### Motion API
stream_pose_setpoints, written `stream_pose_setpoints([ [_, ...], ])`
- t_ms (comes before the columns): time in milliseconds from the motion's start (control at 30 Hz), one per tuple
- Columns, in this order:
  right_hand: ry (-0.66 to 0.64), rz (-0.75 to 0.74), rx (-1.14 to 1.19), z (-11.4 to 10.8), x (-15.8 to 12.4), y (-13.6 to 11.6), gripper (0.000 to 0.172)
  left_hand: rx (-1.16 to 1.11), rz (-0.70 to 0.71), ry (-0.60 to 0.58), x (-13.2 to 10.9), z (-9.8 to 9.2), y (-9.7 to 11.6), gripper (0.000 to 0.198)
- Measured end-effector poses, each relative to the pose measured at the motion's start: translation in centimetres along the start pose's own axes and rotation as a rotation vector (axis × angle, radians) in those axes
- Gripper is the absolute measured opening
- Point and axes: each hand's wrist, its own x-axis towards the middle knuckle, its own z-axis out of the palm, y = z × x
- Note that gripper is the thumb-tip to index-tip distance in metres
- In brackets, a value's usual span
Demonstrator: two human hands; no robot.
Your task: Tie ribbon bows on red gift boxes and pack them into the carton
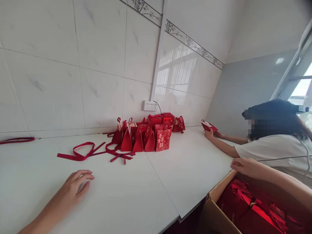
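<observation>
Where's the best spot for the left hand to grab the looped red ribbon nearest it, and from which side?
Probably the near edge of the looped red ribbon, pinched between thumb and fingers, coming from the near side and slightly above. That edge faces the left hand, and the open loop seems to leave room for a fingertip inside.

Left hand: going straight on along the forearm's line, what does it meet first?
Probably the ribbon just in front of the bags. How high the left hand is over the table is hard to judge, so it could clear the ribbon and reach the bags.
</observation>
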Motion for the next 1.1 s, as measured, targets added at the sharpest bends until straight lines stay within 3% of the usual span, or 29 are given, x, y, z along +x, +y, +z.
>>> stream_pose_setpoints([
  [100,-0.226,-0.262,-0.144,3.7,0.6,-6.0,0.020,-0.057,0.017,-0.026,-0.6,-0.1,1.8,0.025],
  [267,-0.235,-0.558,-0.261,11.4,1.2,-16.7,0.008,-0.100,0.068,-0.058,-1.2,0.2,3.0,0.027],
  [367,-0.169,-0.600,-0.297,14.9,2.5,-22.1,0.017,-0.137,0.056,-0.087,-1.1,0.0,3.3,0.026],
  [500,-0.129,-0.493,-0.337,18.5,4.9,-27.2,0.033,-0.177,-0.012,-0.007,-0.7,-0.6,3.8,0.024],
  [700,-0.179,-0.302,-0.315,22.6,7.2,-30.0,0.056,-0.116,0.113,0.038,-1.0,0.0,3.9,0.023],
  [900,-0.173,-0.085,-0.164,24.4,9.0,-31.0,0.094,-0.006,0.183,0.064,-1.0,0.9,4.0,0.025],
  [1100,-0.093,-0.068,0.065,24.4,8.3,-31.5,0.090,0.014,0.157,0.023,-0.9,1.1,4.0,0.024],
])
